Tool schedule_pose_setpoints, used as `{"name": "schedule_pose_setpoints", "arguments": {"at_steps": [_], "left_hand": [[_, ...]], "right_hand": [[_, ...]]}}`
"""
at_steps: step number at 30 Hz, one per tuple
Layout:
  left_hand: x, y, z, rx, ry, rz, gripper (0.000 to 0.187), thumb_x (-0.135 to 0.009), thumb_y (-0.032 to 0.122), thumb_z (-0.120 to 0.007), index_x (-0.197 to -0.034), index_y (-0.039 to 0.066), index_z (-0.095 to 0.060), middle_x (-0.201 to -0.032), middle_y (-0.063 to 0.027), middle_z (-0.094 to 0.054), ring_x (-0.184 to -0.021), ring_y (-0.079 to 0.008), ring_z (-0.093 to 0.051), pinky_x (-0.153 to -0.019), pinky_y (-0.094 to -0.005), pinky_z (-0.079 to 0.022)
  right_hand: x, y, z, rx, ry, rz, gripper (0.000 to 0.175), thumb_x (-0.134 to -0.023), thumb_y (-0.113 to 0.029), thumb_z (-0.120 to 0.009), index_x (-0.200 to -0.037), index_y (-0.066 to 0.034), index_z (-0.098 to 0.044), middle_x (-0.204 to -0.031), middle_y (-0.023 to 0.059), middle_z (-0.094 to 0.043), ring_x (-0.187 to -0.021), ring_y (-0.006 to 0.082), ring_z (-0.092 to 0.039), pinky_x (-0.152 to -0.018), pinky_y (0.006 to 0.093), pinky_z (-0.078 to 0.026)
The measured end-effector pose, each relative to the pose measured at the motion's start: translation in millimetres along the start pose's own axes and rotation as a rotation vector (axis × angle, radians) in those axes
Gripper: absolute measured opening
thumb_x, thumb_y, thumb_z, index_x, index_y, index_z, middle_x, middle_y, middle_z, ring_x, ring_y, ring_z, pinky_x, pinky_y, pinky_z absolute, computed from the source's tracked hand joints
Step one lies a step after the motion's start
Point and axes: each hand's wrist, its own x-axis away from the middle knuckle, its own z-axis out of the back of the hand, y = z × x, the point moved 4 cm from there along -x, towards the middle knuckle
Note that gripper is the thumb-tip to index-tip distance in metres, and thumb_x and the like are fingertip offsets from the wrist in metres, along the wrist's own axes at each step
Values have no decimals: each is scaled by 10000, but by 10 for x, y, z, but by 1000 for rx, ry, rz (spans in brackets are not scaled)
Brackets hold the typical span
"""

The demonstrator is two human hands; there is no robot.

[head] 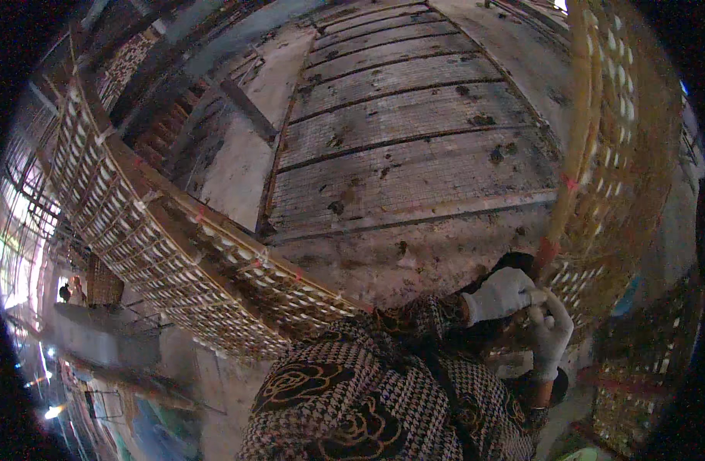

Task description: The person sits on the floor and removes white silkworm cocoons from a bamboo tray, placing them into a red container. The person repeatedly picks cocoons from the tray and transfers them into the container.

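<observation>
White gloves cover both hands, which meet in front of my body on the right side. My left hand reaches across with its fingertips against those of my right hand. Whether anything small sits between the fingers is too blurred to tell. Right beside them rises a woven bamboo frame dotted with white oval pieces that look like silk cocoons. A red tie marks its edge just above my left hand. My patterned sleeves and top fill the lower middle of the view.
More woven bamboo frames with white ovals lean along the left. Ahead on the floor lies a long wire-mesh panel with crossbars and dark scraps on it. A tall basket and a person are at the far left.
</observation>
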Motion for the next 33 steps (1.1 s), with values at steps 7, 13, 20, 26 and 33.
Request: {"name": "schedule_pose_setpoints", "arguments": {"at_steps": [7, 13, 20, 26, 33], "left_hand": [[-267, -26, -49, 280, -22, -79, 408, -875, 371, -543, -736, 0, -641, -624, -162, -567, -561, -214, -539, -563, -383, -397], [-261, -554, 1171, 761, 154, 85, 321, -914, 329, -495, -1022, 36, -568, -932, -109, -573, -885, -211, -532, -809, -360, -420], [-1254, -540, 892, 759, -31, 124, 342, -930, 318, -471, -1132, 48, -532, -1050, -92, -568, -1003, -211, -526, -897, -356, -426], [-1457, -570, 503, 670, -135, 149, 351, -934, 321, -463, -1148, 48, -517, -1069, -92, -558, -1016, -213, -521, -904, -359, -424], [-1516, -601, 389, 617, -167, 144, 362, -939, 324, -454, -1167, 47, -500, -1091, -92, -547, -1030, -215, -515, -913, -363, -421]], "right_hand": [[-119, 46, -113, -869, 143, -452, 444, -919, -202, -460, -1315, -7, -415, -1247, 104, -514, -921, 190, -600, -797, 281, -503], [-383, 304, 805, -806, 380, -34, 400, -925, -107, -459, -1305, -12, -377, -1109, 38, -493, -640, 21, -451, -454, 141, -389], [-845, 523, 878, -867, 304, -165, 328, -874, -187, -598, -1164, -49, -532, -907, -8, -558, -622, 34, -484, -501, 168, -395], [-1053, 504, 641, -675, 259, -208, 247, -816, -72, -661, -1057, -28, -636, -857, -31, -609, -771, 49, -549, -681, 201, -449], [-1140, 321, 400, -56, 291, 108, 321, -757, -120, -720, -1070, -113, -651, -854, 39, -631, -769, 145, -593, -725, 277, -478]]}}
